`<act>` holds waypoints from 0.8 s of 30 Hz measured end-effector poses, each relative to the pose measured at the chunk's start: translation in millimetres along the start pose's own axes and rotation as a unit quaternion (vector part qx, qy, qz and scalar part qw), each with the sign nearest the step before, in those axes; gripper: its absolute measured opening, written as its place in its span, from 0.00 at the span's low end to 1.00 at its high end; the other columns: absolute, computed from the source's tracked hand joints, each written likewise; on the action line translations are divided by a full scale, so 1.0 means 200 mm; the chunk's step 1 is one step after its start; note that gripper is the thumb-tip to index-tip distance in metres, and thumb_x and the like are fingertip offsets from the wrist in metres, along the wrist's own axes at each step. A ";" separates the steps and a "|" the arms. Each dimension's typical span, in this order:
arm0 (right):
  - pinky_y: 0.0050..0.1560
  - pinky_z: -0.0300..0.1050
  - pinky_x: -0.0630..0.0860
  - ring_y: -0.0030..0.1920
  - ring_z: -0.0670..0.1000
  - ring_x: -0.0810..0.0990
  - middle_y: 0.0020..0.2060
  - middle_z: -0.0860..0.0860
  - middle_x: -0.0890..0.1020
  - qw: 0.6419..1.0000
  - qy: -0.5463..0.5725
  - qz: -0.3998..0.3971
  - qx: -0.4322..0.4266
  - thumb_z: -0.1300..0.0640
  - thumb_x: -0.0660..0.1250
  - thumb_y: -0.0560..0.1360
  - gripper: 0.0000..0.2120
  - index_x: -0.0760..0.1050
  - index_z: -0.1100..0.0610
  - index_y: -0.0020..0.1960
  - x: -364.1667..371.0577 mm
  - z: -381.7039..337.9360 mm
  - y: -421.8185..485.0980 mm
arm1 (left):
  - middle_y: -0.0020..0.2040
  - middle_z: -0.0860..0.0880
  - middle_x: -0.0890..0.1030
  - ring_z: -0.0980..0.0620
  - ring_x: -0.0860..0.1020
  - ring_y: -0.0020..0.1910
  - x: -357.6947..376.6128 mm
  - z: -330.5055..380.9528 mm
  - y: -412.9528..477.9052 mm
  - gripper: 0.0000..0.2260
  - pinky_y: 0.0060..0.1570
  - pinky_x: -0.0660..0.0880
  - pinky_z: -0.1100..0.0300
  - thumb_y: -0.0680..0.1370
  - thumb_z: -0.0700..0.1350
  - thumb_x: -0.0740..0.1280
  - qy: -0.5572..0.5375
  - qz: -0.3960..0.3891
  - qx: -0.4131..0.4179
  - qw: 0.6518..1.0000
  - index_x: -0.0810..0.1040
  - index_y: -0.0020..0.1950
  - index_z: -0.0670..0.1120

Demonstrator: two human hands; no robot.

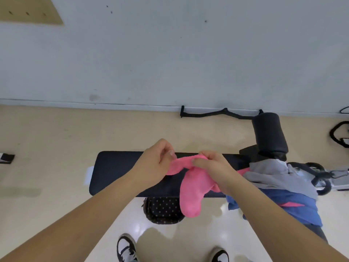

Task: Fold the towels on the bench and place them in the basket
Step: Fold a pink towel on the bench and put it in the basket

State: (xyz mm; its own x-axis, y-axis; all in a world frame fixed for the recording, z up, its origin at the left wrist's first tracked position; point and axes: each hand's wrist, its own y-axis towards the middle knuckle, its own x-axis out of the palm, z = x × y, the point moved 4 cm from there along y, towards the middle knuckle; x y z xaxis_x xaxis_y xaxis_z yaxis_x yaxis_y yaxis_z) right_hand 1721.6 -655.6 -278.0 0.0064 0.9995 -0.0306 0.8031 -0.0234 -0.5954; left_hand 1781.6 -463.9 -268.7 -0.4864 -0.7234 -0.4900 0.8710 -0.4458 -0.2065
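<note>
A pink towel hangs crumpled over the front of the black padded bench. My left hand pinches its upper left edge. My right hand grips the bunched top of the same towel, close beside the left. The towel's lower end droops in front of a dark polka-dot basket standing on the floor under the bench's front edge. On the bench's right end lies a pile with a grey towel over a blue towel, and a strip of another pink cloth shows there.
A black roller pad rises at the bench's right end, with a wheeled metal frame beside it. A black bar lies along the white wall. My shoes stand on the shiny floor near the basket.
</note>
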 end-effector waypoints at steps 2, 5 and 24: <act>0.35 0.47 0.65 0.34 0.54 0.71 0.30 0.55 0.72 0.999 0.004 -0.034 0.011 0.59 0.74 0.71 0.16 0.66 0.56 0.33 0.09 0.07 0.11 | 0.52 0.60 0.81 0.64 0.79 0.51 0.01 -0.17 0.00 0.06 0.53 0.77 0.63 0.83 0.42 0.65 -0.003 -0.014 -0.018 1.000 0.76 0.57 0.52; 0.30 0.43 0.66 0.30 0.52 0.71 0.28 0.53 0.69 0.997 0.006 -0.068 -0.020 0.59 0.71 0.68 0.15 0.67 0.55 0.31 0.15 0.19 0.28 | 0.54 0.57 0.82 0.57 0.82 0.56 0.12 -0.40 0.02 0.17 0.57 0.81 0.54 0.77 0.37 0.68 -0.062 -0.049 -0.049 0.996 0.76 0.63 0.53; 0.33 0.44 0.58 0.29 0.48 0.61 0.25 0.45 0.60 0.906 -0.138 0.225 -0.330 0.44 0.70 0.78 0.27 0.59 0.51 0.31 -0.06 1.11 0.83 | 0.44 0.52 0.83 0.47 0.82 0.42 0.79 -1.29 0.09 0.16 0.43 0.80 0.52 0.65 0.44 0.67 0.001 -0.057 -0.010 0.998 0.83 0.51 0.42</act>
State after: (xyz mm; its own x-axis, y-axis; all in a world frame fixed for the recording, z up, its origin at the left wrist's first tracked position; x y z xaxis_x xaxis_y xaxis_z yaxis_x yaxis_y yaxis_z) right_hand 1722.6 -675.1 -553.7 0.3458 0.8462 -0.4055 0.9382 -0.3188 0.1348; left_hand 1738.8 -449.8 -568.2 -0.5829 -0.6672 -0.4637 0.8108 -0.5147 -0.2786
